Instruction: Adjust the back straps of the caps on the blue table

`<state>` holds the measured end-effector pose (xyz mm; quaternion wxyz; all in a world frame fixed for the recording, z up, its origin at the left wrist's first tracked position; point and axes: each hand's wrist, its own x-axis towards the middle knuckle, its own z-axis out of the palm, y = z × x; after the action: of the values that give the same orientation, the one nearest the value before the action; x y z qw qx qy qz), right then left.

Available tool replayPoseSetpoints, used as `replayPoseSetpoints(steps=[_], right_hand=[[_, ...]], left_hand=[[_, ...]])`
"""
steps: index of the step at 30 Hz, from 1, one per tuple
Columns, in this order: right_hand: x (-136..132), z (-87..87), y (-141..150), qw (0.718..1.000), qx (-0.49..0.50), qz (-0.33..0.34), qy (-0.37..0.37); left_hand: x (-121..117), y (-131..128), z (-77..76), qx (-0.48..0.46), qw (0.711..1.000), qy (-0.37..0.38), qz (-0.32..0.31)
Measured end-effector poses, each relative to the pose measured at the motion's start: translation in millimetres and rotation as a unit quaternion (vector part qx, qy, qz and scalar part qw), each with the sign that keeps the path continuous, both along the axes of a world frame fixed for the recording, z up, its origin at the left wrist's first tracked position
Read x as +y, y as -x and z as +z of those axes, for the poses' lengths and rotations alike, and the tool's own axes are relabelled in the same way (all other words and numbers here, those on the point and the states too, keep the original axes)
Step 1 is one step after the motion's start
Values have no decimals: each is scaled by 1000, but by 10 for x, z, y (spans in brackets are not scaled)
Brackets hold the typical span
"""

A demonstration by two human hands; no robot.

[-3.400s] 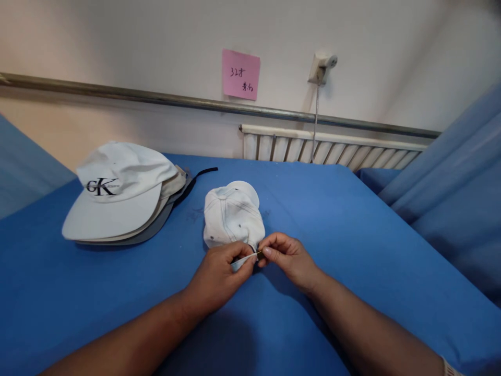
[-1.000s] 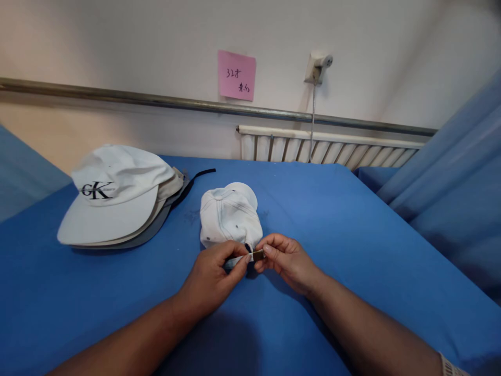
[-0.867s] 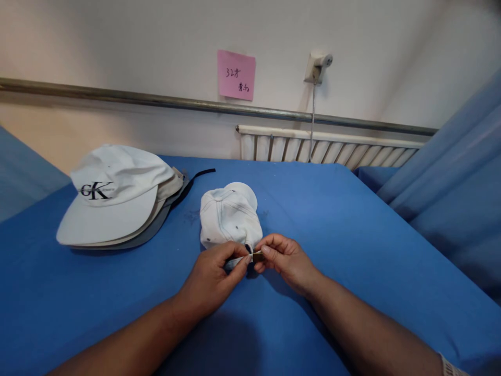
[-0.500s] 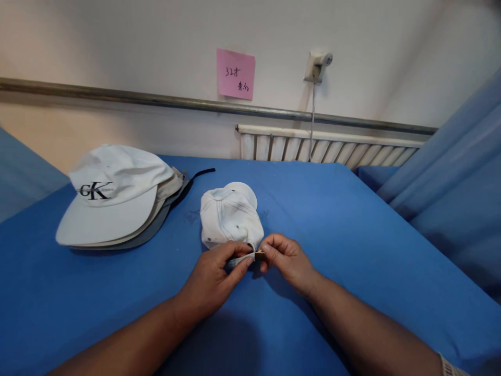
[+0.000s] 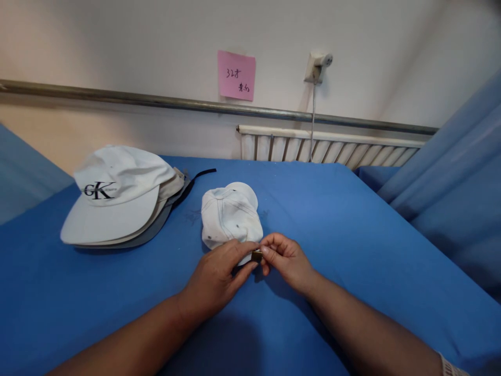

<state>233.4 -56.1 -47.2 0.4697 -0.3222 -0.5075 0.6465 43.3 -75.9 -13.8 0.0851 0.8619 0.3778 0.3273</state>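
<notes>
A white baseball cap (image 5: 234, 214) lies on the blue table, its brim pointing away from me and its back strap towards me. A small dark brass-coloured buckle (image 5: 256, 256) sits on that strap, between my two hands. My left hand (image 5: 217, 274) is closed on the strap, with fingertips and thumb touching the buckle's left side. From the right, my right hand (image 5: 287, 261) pinches at the buckle's other edge with thumb and forefinger. Its fingertips hide whatever part of the strap or buckle they grip.
At the left stands a stack of several caps (image 5: 117, 198), the top one white with black letters. A black strap (image 5: 201, 173) trails from it. Behind the blue table (image 5: 313, 209) are a radiator (image 5: 329, 148), a pipe and a plugged-in cord. Blue curtains (image 5: 450, 198) hang at the right.
My left fingers have slid right along the strap, up to the buckle. The buckle has turned slightly and shifted a little left. My right hand stays almost in place.
</notes>
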Motion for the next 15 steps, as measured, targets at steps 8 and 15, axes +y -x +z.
replayPoseSetpoints(steps=[8,15], right_hand=[[-9,26,-49,1000,5,23,-17],[-32,69,-51,1000,21,0,-20]], left_hand=[[12,8,12,51,997,-65,0],[23,25,5,69,991,-112,5]])
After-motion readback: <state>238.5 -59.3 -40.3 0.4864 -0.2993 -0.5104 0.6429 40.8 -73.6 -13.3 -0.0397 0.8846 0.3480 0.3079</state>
